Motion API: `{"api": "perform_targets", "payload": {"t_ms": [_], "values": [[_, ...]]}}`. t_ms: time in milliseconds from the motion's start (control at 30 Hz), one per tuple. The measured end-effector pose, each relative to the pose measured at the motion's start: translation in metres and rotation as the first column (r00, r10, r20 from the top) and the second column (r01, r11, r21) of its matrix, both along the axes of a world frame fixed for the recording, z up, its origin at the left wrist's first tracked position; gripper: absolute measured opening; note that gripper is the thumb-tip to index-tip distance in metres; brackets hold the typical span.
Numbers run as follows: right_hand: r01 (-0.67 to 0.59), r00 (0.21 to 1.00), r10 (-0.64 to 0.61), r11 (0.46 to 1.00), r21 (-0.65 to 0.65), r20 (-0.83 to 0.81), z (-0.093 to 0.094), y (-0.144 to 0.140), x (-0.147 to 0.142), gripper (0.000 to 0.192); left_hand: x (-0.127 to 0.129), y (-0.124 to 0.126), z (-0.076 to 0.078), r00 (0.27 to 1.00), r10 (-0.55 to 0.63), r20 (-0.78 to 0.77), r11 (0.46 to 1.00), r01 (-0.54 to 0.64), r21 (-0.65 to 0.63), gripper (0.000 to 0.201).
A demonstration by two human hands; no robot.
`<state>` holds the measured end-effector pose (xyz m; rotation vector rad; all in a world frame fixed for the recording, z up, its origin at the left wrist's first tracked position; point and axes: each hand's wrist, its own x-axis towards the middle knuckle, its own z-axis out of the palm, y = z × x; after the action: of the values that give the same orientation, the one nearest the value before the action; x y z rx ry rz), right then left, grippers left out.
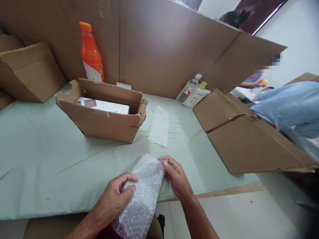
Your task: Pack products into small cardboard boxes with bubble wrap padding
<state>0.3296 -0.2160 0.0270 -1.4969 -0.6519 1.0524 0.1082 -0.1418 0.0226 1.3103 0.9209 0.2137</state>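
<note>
A bubble wrap bag point(143, 196) lies slantwise between my hands at the table's front edge, its lower end hanging over my lap. My left hand point(116, 196) holds its left side, thumb and fingers on the film. At the upper right corner, my right hand point(175, 174) pinches the edge between thumb and fingers. Whether anything is inside the bag I cannot tell. Just beyond, a flat white piece point(159, 126) that looks like folded wrap lies on the green cloth. An open cardboard box point(107, 127) with a white printed box point(104, 106) inside stands to the left.
An orange drink bottle point(91, 54) stands behind the open box. A water bottle point(188, 90) and a white bottle with a green cap point(197, 95) lean near the cardboard partition point(159, 43). Cardboard boxes point(249, 139) flank the right; another carton point(32, 71) sits left. People are beyond the right boxes.
</note>
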Motion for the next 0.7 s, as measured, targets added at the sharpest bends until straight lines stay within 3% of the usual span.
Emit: {"api": "perform_targets", "payload": {"t_ms": [133,267,400,567,700], "values": [[-0.107,0.988,0.116,0.991,-0.086,0.106,0.003,0.006,0.013,0.052,0.0,-0.001,-0.003,0.999,-0.037,-0.007,0.999,0.037,0.036,0.04],[-0.251,0.936,0.29,0.948,-0.198,0.202,0.013,0.016,0.021,0.042,-0.003,-0.004,-0.006,0.999,-0.044,-0.012,0.996,0.045,0.081,0.041],[-0.281,0.91,0.317,0.946,-0.164,0.267,0.021,0.02,0.025,0.029,-0.003,-0.007,-0.001,0.998,-0.052,-0.038,0.985,0.058,0.163,0.038],[-0.388,0.829,0.456,0.886,-0.254,0.324,0.022,0.023,0.025,0.022,-0.001,-0.008,0.002,0.997,-0.069,-0.032,0.921,0.076,0.383,0.029],[-0.369,0.804,0.462,0.881,-0.297,0.374,0.019,0.027,0.023,0.023,-0.002,-0.01,-0.002,0.993,-0.114,0.007,0.875,0.097,0.475,0.028]]}}
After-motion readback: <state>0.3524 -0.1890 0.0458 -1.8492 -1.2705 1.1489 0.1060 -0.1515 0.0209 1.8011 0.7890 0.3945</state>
